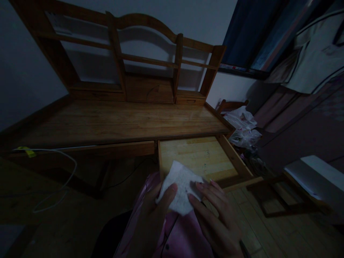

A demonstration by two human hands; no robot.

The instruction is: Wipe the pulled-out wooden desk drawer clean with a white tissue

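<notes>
A folded white tissue (182, 181) is held up in front of my body, with small dark specks on its face. My left hand (161, 204) grips its left edge, thumb on top and the other fingers hidden behind. On the right side, my right hand (215, 204) rests its fingertips on the tissue, fingers somewhat bent; whether its thumb lies under the tissue is hidden. Just beyond the tissue, a pulled-out wooden drawer (199, 154) shows its pale bottom with a few small dark marks.
A wooden desk (129, 118) with a shelf hutch (150, 61) stands ahead. At left a white cable (72, 161) with a yellow tag hangs over its edge. Plastic bags (242, 122) lie at right, near a low wooden stool (285, 193). Clothes (319, 53) hang at upper right.
</notes>
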